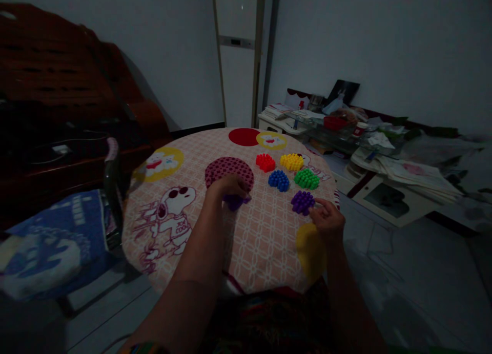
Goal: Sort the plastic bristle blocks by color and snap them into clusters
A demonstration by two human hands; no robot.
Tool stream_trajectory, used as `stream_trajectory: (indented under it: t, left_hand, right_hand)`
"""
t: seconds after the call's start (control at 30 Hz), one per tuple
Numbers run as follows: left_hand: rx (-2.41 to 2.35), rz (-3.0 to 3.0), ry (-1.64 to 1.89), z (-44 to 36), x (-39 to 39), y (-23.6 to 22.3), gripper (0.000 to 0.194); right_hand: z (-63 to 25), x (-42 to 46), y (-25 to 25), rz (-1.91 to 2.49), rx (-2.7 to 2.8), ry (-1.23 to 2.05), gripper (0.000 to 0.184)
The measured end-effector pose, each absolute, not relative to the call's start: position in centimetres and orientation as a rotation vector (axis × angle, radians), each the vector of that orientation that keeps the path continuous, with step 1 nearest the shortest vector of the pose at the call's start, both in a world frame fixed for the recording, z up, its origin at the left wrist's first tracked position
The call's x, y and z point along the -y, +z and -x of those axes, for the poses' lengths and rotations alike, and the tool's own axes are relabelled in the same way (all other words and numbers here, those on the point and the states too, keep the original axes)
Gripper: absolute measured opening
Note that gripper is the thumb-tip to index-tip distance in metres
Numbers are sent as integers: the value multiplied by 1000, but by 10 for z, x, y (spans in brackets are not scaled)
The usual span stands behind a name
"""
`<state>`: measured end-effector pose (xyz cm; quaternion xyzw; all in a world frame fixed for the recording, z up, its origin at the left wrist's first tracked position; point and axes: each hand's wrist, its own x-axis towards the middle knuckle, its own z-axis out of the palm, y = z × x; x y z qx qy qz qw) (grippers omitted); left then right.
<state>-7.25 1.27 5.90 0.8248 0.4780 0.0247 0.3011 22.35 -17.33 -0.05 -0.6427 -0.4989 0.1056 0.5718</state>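
A round maroon board (230,165) dotted with rows of dark holes lies on the table. My left hand (232,185) reaches over its near edge, fingers bent down and closed at a purple thing (233,203), whose shape is partly hidden under the hand. To the right sits a cluster of small purple pieces (302,202). My right hand (328,220) is at its right edge, thumb and fingertips pinched together; what they hold is too small to make out. Beyond are clusters of blue pieces (279,180), green pieces (306,179), red pieces (265,162) and yellow pieces (291,162).
The round table wears a patterned cloth (261,251) with cartoon prints. A chair with a blue cover (57,241) stands at left, before a wooden bench (49,82). A cluttered low cabinet (400,198) lines the right wall. The room is dim.
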Motion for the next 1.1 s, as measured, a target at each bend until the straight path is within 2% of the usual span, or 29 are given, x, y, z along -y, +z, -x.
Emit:
stream_trajectory:
  t: [0.3, 0.4, 0.53, 0.67, 0.83, 1.1]
  left_hand:
    - [-1197, -2284, -139, 53, -8, 59, 14]
    - [-1152, -2263, -33, 43, -2, 62, 13]
    - [-781, -1967, 298, 22, 10, 66, 22]
    - [-425, -1695, 336, -4, 29, 69, 36]
    - [-351, -1549, 323, -24, 41, 68, 42]
    - [-319, -1493, 322, -34, 48, 63, 41]
  right_hand:
    - [-204, 176, 3, 1453, 1203, 317, 29]
    - [-189, 175, 1, 1422, 1270, 406, 25]
    - [-169, 173, -2, 1348, 1266, 539, 35]
    - [-161, 172, 1, 1285, 1160, 660, 51]
    - [-164, 176, 6, 1245, 1058, 682, 47]
    - [-170, 179, 12, 1188, 985, 679, 43]
